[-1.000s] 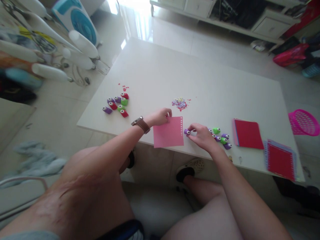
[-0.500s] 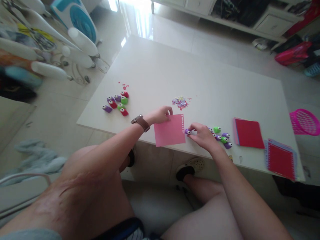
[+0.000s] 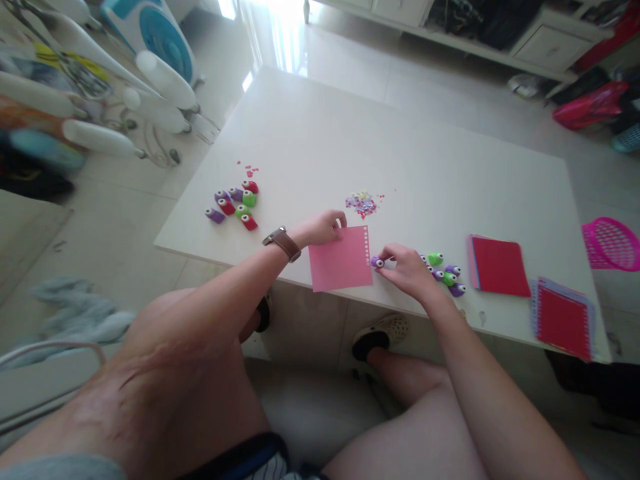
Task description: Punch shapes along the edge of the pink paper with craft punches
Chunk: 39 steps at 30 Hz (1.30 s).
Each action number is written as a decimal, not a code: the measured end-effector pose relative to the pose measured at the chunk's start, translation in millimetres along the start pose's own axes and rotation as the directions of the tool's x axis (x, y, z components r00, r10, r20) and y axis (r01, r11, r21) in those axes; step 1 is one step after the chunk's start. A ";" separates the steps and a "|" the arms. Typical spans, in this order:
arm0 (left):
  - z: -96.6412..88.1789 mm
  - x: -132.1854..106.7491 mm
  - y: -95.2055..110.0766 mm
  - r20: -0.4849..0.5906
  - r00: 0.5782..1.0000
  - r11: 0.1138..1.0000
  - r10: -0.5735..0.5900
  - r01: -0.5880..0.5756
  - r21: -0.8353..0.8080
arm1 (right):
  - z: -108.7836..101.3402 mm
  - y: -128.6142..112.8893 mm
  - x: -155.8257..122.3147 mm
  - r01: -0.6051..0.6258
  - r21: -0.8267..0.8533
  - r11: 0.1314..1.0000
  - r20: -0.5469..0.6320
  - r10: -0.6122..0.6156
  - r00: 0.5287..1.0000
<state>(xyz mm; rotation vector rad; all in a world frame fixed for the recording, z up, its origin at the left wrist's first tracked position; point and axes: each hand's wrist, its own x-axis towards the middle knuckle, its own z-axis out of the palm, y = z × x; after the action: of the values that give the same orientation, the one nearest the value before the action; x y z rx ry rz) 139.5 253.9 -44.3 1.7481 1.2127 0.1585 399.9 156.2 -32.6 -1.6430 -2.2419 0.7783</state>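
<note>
A square pink sheet of paper (image 3: 340, 263) lies at the table's near edge, with a row of punched holes down its right side. My left hand (image 3: 327, 228), a brown-strapped watch on its wrist, has its fingers closed on the sheet's top edge. At the lower right side of the sheet, my right hand (image 3: 404, 268) pinches a small purple craft punch (image 3: 377, 262) against the paper's edge. Just beyond the sheet is a heap of tiny punched-out paper bits (image 3: 363, 203). More purple and green craft punches (image 3: 449, 279) sit right of my right hand, partly hidden by it.
Purple, red and green punches (image 3: 235, 205) cluster at the table's left, near some red paper bits (image 3: 249, 170). To the right lie a stack of coloured paper (image 3: 500, 267) and a stack of edge-punched sheets (image 3: 563, 320). A pink basket (image 3: 610, 244) stands beyond the table's right edge.
</note>
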 end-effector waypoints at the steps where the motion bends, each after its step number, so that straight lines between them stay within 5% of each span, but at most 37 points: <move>1: -0.2 -0.3 0.5 0.002 1.000 1.000 -0.003 0.003 0.000 | 0.0 0.3 0.1 0.001 0.004 1.000 0.003 -0.001 1.000; 25: 1.2 -1.3 4.9 0.001 1.000 1.000 -0.014 0.014 -0.002 | -0.5 -4.2 -1.3 0.014 -0.018 1.000 0.070 -0.013 0.997; 34: 14.9 -12.4 11.1 -0.207 0.965 0.936 0.158 -0.080 0.344 | -2.7 -13.1 -1.6 0.001 -0.001 1.000 0.155 -0.001 0.988; 39: 30.4 -20.3 19.2 0.015 0.987 0.924 0.157 -0.153 0.351 | -2.9 -13.8 -1.3 0.011 -0.001 1.000 0.158 -0.010 0.987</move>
<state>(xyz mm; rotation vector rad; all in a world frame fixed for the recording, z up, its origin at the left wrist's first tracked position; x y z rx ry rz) 159.3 218.3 -37.9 2.1602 1.1631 0.0467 390.7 152.7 -22.4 -1.6211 -2.3555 0.9340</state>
